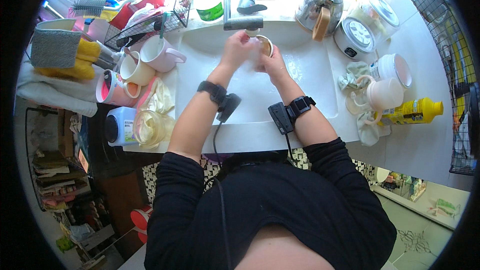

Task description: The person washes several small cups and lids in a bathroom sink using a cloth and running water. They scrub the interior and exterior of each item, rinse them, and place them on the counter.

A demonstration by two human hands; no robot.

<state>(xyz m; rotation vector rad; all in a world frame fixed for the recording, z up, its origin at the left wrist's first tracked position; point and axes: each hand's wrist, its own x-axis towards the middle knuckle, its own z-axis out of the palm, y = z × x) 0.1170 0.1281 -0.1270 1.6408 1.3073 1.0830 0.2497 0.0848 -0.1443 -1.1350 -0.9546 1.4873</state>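
Observation:
Beneath the faucet (pixel 243 24), over the white sink (pixel 311 93), my right hand (pixel 275 65) holds a small round cup (pixel 267 45) with a pale rim and a brownish inside. The cup is tilted and its lower part is hidden by my fingers. My left hand (pixel 235 50) is at the cup's left side, its fingers bent and blurred. A whitish, translucent blur lies between both hands; whether it is running water or something held is unclear. Water drops show on the sink floor.
Left of the sink stand a white mug (pixel 159 54), a cream mug (pixel 137 69) and a glass jar (pixel 152 131). A soap pump bottle (pixel 209 3) is behind. On the right are a kettle (pixel 318 11), a pink cup (pixel 386 93) and a yellow bottle (pixel 412 111).

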